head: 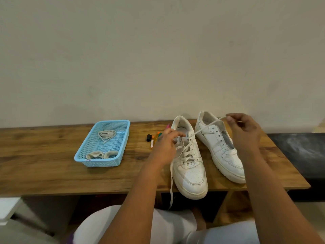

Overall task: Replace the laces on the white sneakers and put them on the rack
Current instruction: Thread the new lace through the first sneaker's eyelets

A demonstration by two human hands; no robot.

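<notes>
White lace (202, 129) runs taut from the upper eyelets of the near sneaker (189, 166) up to the right hand (245, 132), which pinches its end between thumb and fingertips above the heel of the second sneaker (219, 147). The other fingers of that hand are loosely curled. The left hand (166, 143) hovers at the top of the near sneaker's lacing, fingers bent narrow, with the index finger and thumb at the lace where it leaves the eyelets (whether they actually pinch it or only touch it I cannot tell).

The near sneaker stands upright on the wooden table (52, 173), toe toward the person and just over the front edge; it is laced crosswise through most of its eyelets. The lace's other end (171, 187) trails down the shoe's left side and hangs past the table edge. The second sneaker stands just beside it to the right, also toe toward the person, unlaced, its eyelets bare and tongue showing.

On the left of the table sits a light blue plastic basket (82, 152) holding a coiled lace (106, 134) at the back and a bundled off-white lace (102, 154) at the front. Between basket and sneakers lie a few small marker pens (152, 140).
</notes>
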